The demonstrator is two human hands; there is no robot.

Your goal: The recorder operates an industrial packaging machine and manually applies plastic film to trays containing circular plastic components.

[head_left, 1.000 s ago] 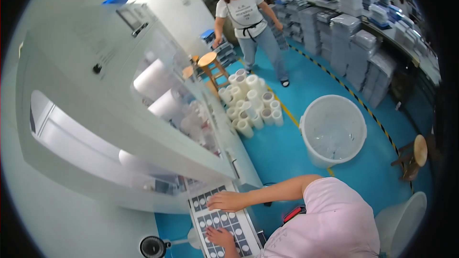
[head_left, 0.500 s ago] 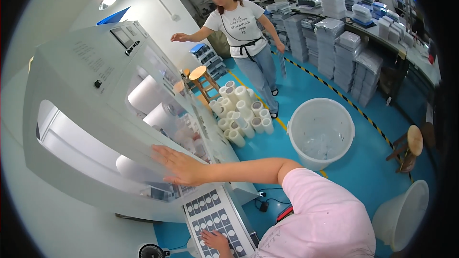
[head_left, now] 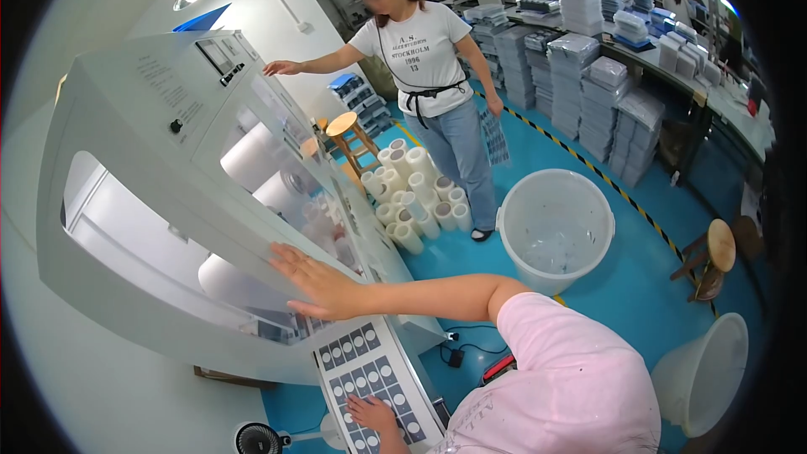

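Blue flooring [head_left: 462,265] surrounds a white machine [head_left: 168,172], whose feed table [head_left: 402,361] carries grey sheets with white discs [head_left: 376,377]. The left hand [head_left: 371,413] lies on them, fingers apart, clamping nothing. The right hand [head_left: 324,287], over the sheets a second ago, is now raised open-fingered by the front cover [head_left: 235,227], contact unclear, leaving one hand on the sheets. Beyond, a co-worker's arm [head_left: 324,61], earlier lowered, now reaches toward the machine.

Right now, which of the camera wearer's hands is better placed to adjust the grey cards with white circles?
Left, most likely. The left hand is over the grey cards, while the right hand is raised by the white machine, fingers spread, farther from them.
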